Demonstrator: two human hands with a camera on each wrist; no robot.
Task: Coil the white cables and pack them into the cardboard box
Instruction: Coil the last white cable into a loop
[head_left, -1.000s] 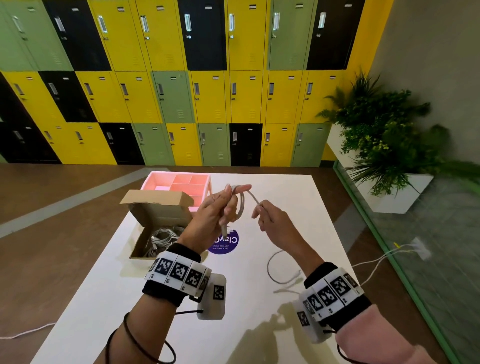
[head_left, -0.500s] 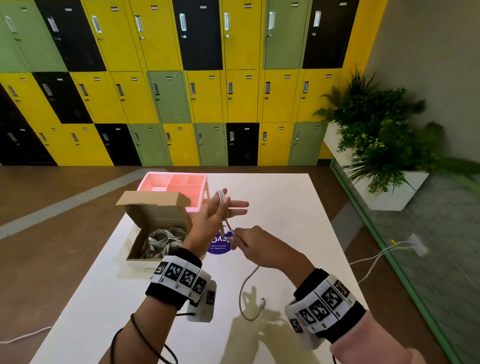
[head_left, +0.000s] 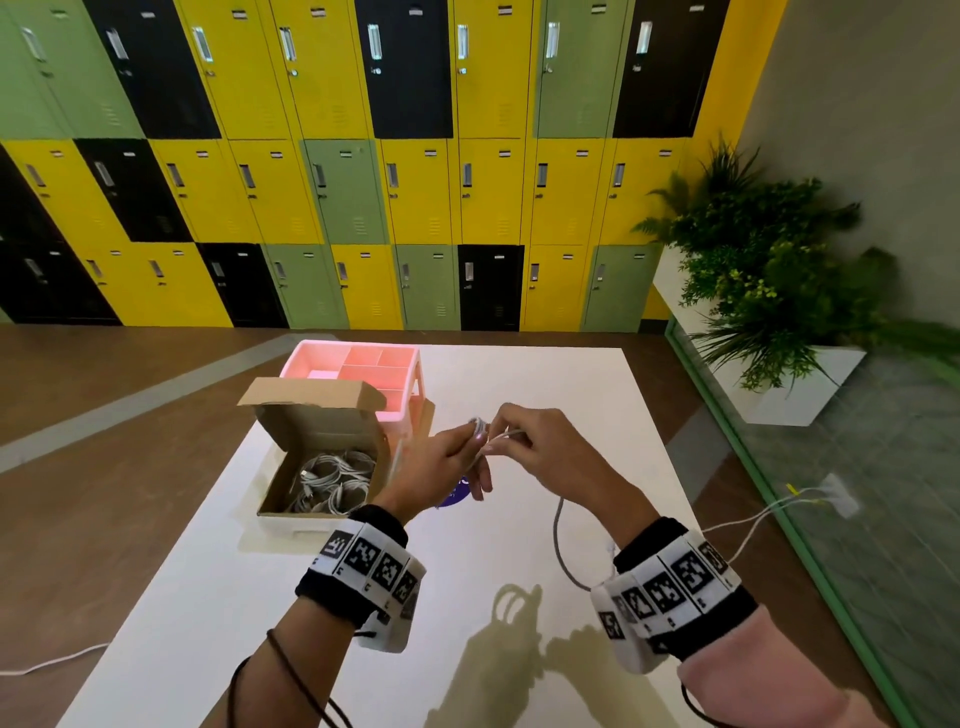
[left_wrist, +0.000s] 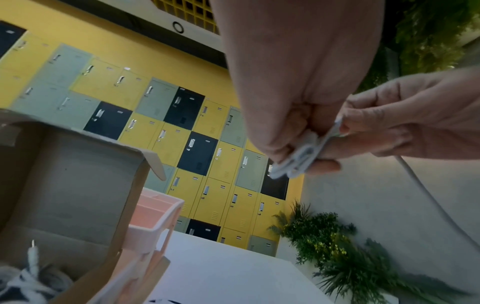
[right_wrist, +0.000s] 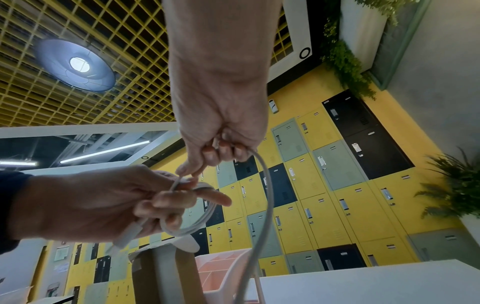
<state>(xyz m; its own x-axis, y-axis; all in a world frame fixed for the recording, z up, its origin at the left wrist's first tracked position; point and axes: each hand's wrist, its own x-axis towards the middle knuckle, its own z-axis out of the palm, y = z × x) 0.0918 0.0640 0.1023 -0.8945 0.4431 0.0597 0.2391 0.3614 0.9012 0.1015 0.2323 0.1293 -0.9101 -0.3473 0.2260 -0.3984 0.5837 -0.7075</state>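
So this is mid-coil on one white cable (head_left: 558, 525), not at the packing step yet. The left hand (head_left: 441, 467) is up above the middle of the white table (head_left: 545, 395), and its fingers are curled round a small bundle of loops (right_wrist: 197, 218); the wrist view shows the stacked turns squeezed between thumb and fingertips. The right hand (head_left: 550, 457) is right up against it, fingers pinched together on the strand just beside the bundle, so both hands are clamped on the same cable. The loose tail hangs down from the right hand in a slack curve toward the near right part of the table; where its end lies I can't tell, since the wristband covers it.

The cardboard box (head_left: 322, 457) sits open by the left edge of the table, lid flap standing up, with several coiled cables (head_left: 332, 480) already in it. A pink organiser tray (head_left: 358, 374) is touching it on the far side.

My read: a few more wraps are needed to take up that hanging tail, keeping the left-hand pinch tight so the loops don't spring apart. Then it's a short carry left and down into the box, on top of the others
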